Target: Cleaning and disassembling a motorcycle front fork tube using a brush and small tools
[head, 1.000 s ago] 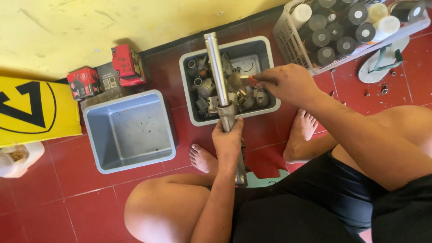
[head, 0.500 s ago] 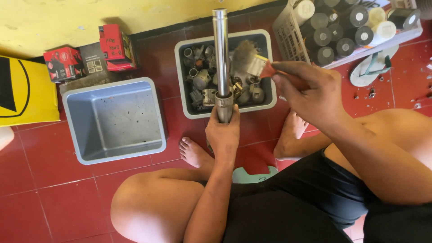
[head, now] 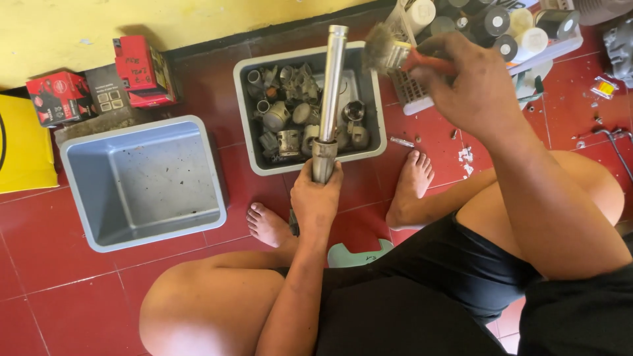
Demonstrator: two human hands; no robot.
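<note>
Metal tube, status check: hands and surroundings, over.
Left hand gripping metal tube upright at its base. Right hand holding brush beside tube top. Parts tub directly beneath.

We note a smooth polished metal tube (head: pixel 331 86), dull greasy metal parts (head: pixel 290 122) in a matt grey plastic tub (head: pixel 376 125), a bristle brush (head: pixel 386 53) with glossy orange handle, glazed red floor tiles (head: pixel 53 264).

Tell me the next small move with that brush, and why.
Probably bring the brush in the right hand left onto the metal tube. The left hand holds the tube upright over the tray of parts, and the bristles are beside it, not touching.
</note>
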